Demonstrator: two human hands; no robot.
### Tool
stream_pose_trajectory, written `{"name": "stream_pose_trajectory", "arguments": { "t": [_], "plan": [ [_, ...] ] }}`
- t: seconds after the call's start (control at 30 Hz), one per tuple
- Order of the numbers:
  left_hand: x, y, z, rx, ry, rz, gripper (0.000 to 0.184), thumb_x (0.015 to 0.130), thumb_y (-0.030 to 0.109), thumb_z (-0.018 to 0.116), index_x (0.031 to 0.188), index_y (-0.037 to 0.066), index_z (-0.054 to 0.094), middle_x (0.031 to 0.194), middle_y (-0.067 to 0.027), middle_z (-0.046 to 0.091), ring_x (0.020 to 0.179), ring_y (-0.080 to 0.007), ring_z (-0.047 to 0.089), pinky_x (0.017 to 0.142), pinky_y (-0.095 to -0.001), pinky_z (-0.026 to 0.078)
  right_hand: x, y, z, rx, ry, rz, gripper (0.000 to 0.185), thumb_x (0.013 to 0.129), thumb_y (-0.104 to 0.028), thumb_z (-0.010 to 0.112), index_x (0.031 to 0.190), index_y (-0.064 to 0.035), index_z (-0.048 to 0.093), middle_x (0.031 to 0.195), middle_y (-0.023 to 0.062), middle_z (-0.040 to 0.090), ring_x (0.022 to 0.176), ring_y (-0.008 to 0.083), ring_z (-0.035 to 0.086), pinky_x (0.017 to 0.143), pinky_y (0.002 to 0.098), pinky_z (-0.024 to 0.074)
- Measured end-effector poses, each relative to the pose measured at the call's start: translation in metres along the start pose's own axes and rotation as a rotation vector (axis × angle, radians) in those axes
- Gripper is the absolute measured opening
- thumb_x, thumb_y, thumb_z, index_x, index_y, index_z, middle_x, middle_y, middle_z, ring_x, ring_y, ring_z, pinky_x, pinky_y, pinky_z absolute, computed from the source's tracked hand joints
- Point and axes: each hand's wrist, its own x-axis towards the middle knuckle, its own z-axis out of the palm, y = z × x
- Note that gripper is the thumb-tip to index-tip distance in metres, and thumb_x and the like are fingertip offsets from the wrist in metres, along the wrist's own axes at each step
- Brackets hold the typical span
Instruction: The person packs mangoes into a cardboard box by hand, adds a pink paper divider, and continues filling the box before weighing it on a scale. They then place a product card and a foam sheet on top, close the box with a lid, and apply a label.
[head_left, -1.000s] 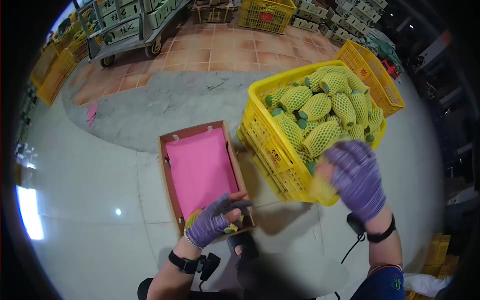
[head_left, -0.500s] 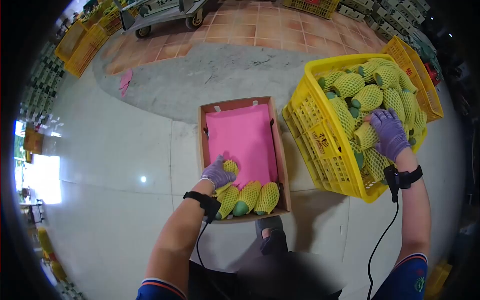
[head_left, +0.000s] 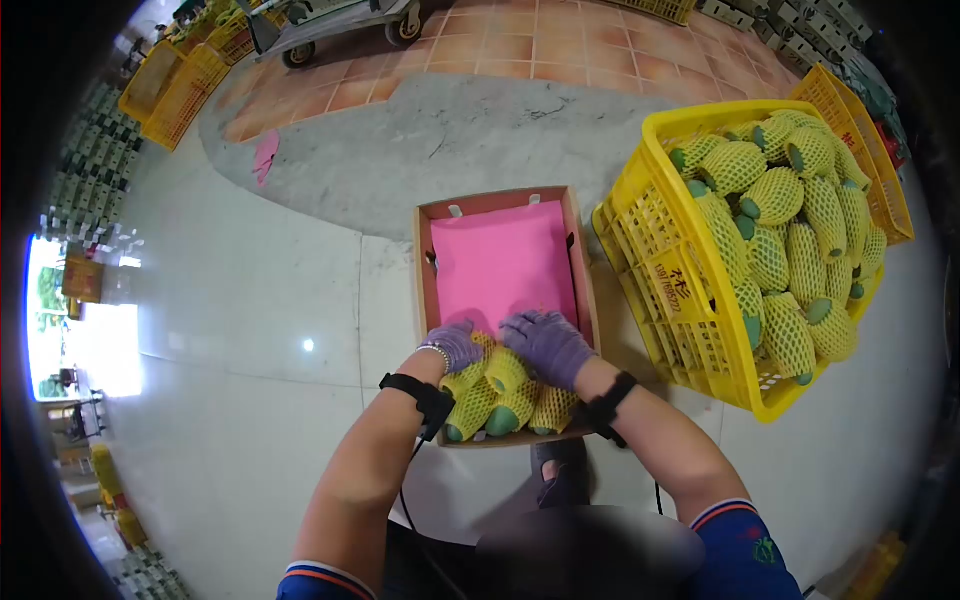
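Observation:
Both of my hands, in purple gloves, are over the near half of a cardboard box (head_left: 424, 285) lined with a pink sheet (head_left: 505, 260). My left hand (head_left: 455, 345) is closed on a green fruit in a yellow foam net (head_left: 464, 380) at the box's left side. Beside it, my right hand (head_left: 547, 347) has its fingers curled over another netted fruit (head_left: 507, 370); its palm side is hidden. A row of netted fruits (head_left: 512, 408) lies along the near edge, partly covered by my right wrist. To the right, a yellow crate (head_left: 660, 270) is heaped with netted fruits (head_left: 775, 195).
Behind the yellow crate stands an orange crate (head_left: 885, 185). A wheeled cart (head_left: 340, 25) is at the back, with more crates (head_left: 185, 95) to its left. A pink scrap (head_left: 265, 157) lies on the floor. My shoe (head_left: 565, 470) is just below the box.
My right hand has moved left from the yellow crate to the box, bringing a netted fruit. My left hand stays at the box's left side. The view has shifted slightly.

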Motion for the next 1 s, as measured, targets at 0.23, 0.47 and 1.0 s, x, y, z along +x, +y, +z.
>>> {"name": "stream_pose_trajectory", "arguments": {
  "t": [0.23,0.47,1.0],
  "plan": [
    [-0.027,0.03,-0.009,-0.085,0.253,0.084,0.045,0.084,0.03,0.062,0.126,0.013,0.055,0.123,-0.0184,0.059,0.116,-0.0346,0.055,0.099,-0.0419,0.043,0.014,0.006,0.072,0.317,0.086,0.114,0.066,0.071,-0.009,0.072,0.132,-0.0086,0.047,0.131,0.0156,0.051,0.116,0.0309,0.056,0.1,0.0384,0.0441],
    [-0.03,0.054,0.014,0.113,0.2,0.336,0.043,0.081,0.034,0.065,0.121,0.02,0.058,0.128,-0.0087,0.053,0.124,-0.0277,0.048,0.101,-0.0466,0.038,-0.121,-0.003,-0.159,-0.006,0.469,0.143,0.03,0.078,-0.009,0.068,0.107,-0.0092,0.063,0.108,0.0088,0.064,0.104,0.0285,0.061,0.091,0.0385,0.0485],
    [-0.063,0.083,-0.006,-0.253,0.667,0.533,0.053,0.074,0.023,0.075,0.123,0.013,0.055,0.115,-0.0161,0.058,0.11,-0.0371,0.054,0.093,-0.0451,0.046,-0.151,0.111,-0.224,-0.106,0.225,0.831,0.059,0.072,-0.015,0.073,0.128,-0.0103,0.053,0.127,0.0152,0.056,0.122,0.0328,0.051,0.103,0.041,0.0395]
  ]
}}
